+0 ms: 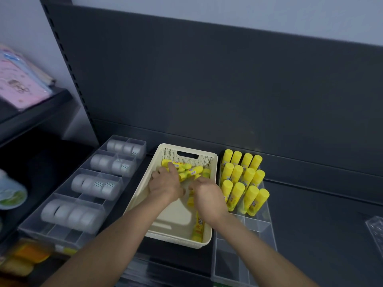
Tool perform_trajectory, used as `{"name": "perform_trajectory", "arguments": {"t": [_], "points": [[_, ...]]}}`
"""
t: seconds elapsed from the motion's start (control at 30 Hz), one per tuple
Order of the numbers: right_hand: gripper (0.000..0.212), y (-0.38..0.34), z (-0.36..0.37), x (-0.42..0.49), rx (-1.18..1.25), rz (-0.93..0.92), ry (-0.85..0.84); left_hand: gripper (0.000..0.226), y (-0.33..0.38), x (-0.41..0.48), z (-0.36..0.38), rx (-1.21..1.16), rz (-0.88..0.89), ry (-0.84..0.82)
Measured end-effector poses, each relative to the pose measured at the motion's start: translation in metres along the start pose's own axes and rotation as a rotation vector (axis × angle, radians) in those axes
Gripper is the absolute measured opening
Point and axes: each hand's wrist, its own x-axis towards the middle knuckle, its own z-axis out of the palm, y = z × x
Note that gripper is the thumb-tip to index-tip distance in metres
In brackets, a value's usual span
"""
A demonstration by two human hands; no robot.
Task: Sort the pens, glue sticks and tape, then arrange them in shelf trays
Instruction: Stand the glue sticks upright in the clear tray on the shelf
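A cream plastic basket [187, 151] stands on the dark shelf and holds several loose yellow glue sticks [189, 171]. Both my hands are inside it. My left hand [165, 183] reaches among the sticks at the far end, its fingers curled over them. My right hand [208, 195] curls over sticks near the basket's right wall; what it holds is hidden. Right of the basket, a clear divided tray [255, 224] has several glue sticks [244, 179] standing upright in its far compartments. Left of the basket, another clear tray [66, 235] holds rows of tape rolls [72, 214].
The shelf's dark back panel [207, 79] rises behind the trays. A side shelf at left carries pink and blue packets [18, 81]. A white-and-green container [10, 193] and orange packs [29, 253] sit at lower left. A clear wrapper [376, 230] lies at far right.
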Motion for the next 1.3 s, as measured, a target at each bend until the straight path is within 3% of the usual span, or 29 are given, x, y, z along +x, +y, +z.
{"name": "perform_trajectory", "arguments": {"t": [0.1,0.27,0.37,0.43,0.47,0.53,0.67,0.8,0.97,1.03,1.1,1.3], "points": [[0.039,0.003,0.007,0.002,-0.052,0.031,-0.073,0.099,-0.002,-0.002,0.003,-0.015,-0.013,-0.002],[0.04,0.007,0.012,0.003,-0.025,0.022,-0.049,0.068,-0.017,0.008,0.002,-0.199,0.036,0.024],[0.035,0.009,0.016,0.004,0.006,0.014,-0.017,0.053,-0.024,-0.005,-0.01,-0.447,0.039,0.033],[0.016,0.012,0.018,0.004,0.067,0.017,0.043,0.044,-0.024,-0.02,-0.019,-0.656,0.058,0.032],[0.009,0.012,0.016,0.003,0.134,0.027,0.078,0.041,-0.025,-0.026,-0.022,-0.755,0.09,0.022],[0.017,0.007,0.007,0.001,0.353,0.087,0.125,0.038,-0.025,-0.038,-0.024,-0.868,0.175,-0.006],[0.026,-0.001,-0.02,0.01,0.876,0.35,0.08,0.049,-0.024,-0.056,-0.026,-0.841,0.273,0.026],[0.019,-0.003,-0.037,0.007,1.134,0.432,0.061,0.061,-0.017,-0.066,-0.025,-0.854,0.366,0.007],[0.017,0.001,-0.06,-0.01,1.47,0.557,0.108,0.014,-0.009,-0.077,-0.031,-1.301,0.281,-0.145],[0.018,0.005,-0.066,-0.016,1.602,0.639,0.098,0.015,-0.004,-0.079,-0.034,-1.489,0.182,-0.237],[0.018,0.01,-0.071,-0.022,1.577,0.687,0.102,0.022,0.0,-0.078,-0.036,-1.583,0.126,-0.301],[0.026,0.026,-0.079,-0.044,1.24,0.759,0.08,0.019,0.008,-0.075,-0.032,-1.597,0.194,-0.421]]}}
